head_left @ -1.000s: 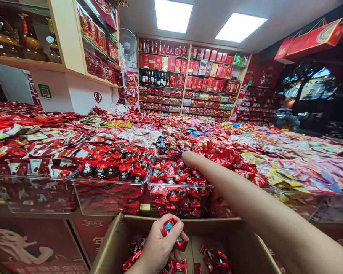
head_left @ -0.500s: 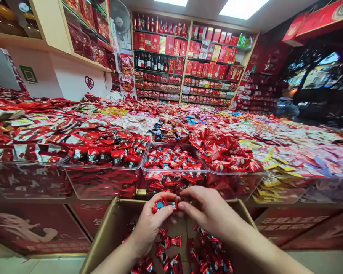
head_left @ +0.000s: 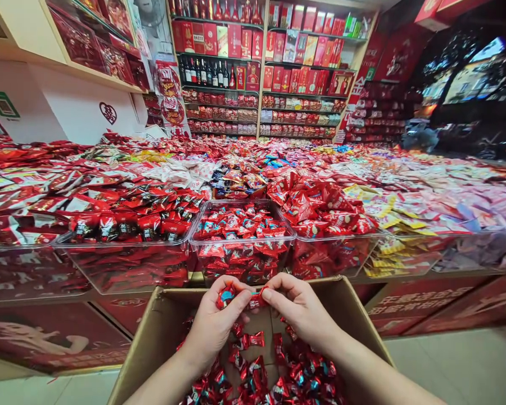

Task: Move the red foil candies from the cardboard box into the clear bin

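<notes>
Above an open cardboard box [head_left: 152,337], my left hand [head_left: 219,315] is closed on red-and-blue wrapped candies [head_left: 225,296]. One small red candy [head_left: 256,300] is stretched between both hands, its right end pinched by the thumb and fingers of my right hand [head_left: 293,304]. Loose red candies [head_left: 301,374] lie on the bottom of the box, partly hidden by my wrists. Just beyond the box's far edge stands a clear bin [head_left: 242,242] heaped with similar red-and-blue candies.
Other clear bins flank it: black-and-red packets [head_left: 126,225] left, larger red packets [head_left: 320,216] right, yellow packets [head_left: 398,247] farther right. Shelves with bottles and red boxes [head_left: 219,39] stand behind. Tiled floor [head_left: 451,351] shows at the lower right.
My right hand's fingers have closed on the small candy's end beside my left hand. The view has tilted downward, showing more of the box's inside.
</notes>
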Demonstrator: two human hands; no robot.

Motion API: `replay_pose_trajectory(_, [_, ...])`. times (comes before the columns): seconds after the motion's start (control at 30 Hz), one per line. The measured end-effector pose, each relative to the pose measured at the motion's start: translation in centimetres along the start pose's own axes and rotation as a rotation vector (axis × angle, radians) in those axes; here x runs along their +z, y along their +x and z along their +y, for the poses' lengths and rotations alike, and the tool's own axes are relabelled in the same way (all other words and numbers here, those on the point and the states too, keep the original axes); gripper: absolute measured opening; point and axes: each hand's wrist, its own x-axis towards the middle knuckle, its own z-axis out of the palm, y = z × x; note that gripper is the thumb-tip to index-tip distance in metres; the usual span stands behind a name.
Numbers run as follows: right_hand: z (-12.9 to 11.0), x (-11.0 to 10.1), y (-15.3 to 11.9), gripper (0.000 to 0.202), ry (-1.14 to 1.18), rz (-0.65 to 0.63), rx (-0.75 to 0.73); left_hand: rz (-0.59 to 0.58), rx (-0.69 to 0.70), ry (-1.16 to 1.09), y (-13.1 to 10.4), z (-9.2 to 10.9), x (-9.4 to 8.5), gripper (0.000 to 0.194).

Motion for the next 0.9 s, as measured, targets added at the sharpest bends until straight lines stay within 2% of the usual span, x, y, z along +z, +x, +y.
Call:
replay_pose_trajectory(0.23, [0.2,0.5,-0.3,0.018,0.13,0.073,0.037,0.03,-0.024,-0.152,-0.1,0.2,0.4,0.013])
replay_pose_trajectory(0.3, [0.2,0.5,-0.5,0.013,0.04,0.089,-0.079,0.029,-0.054,-0.21,-0.2,0.4,0.5,0.009])
replay_pose_trajectory(0.37, [0.1,0.4,-0.7,0.005,-0.137,0.098,-0.29,0.026,-0.078,-0.261,-0.3,0.5,0.4,0.008])
replay_pose_trajectory(0.43, [0.0,0.2,-0.8,0.007,-0.311,0.075,-0.482,0.038,-0.061,-0.289,-0.2,0.6,0.3,0.01])
replay_pose_trajectory(0.5, [-0.2,0.1,-1.0,0.012,-0.403,0.036,-0.552,0.06,-0.019,-0.284,-0.2,0.6,0.1,0.014])
replay_pose_trajectory(0.67, [0.4,0.5,-0.8,0.005,-0.34,0.063,-0.409,0.073,0.092,-0.157,-0.2,0.7,-0.2,0.018])
replay_pose_trajectory(0.8, [1.2,0.9,-0.6,0.006,-0.165,0.069,-0.314,0.07,0.077,-0.176,-0.2,0.9,-0.1,0.022])
replay_pose_trajectory(0.9, [0.9,0.6,-0.7,0.008,-0.28,0.022,-0.369,0.067,0.039,-0.232,-0.2,1.0,-0.3,0.022])
